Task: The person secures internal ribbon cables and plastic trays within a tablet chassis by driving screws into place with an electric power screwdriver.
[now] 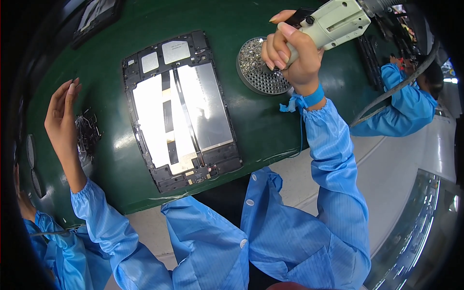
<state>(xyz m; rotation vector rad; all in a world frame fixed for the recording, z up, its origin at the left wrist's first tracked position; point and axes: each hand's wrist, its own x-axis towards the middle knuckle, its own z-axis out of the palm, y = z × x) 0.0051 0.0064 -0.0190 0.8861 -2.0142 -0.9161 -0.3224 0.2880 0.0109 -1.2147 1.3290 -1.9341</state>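
My right hand [302,55] is wrapped around a pale green electric screwdriver [333,24], held over a round screw tray [266,87]. The tray is full of small holes, with loose silver screws heaped on its far left part. The tool's tip is hidden behind my fingers. To the left, my left hand [63,111] is raised with thumb and fingertips together; a tiny dark thing may be at the tips. Between my hands lies an opened tablet housing [224,162], with a black frame, shiny silver plates and dark flat cables.
A pile of thin dark pieces [88,133] sits beside my left wrist. Another device [94,19] lies at the far left. A co-worker's blue sleeve [396,113] is on the right, another's [63,246] at lower left. A grey cable [401,92] hangs at the right.
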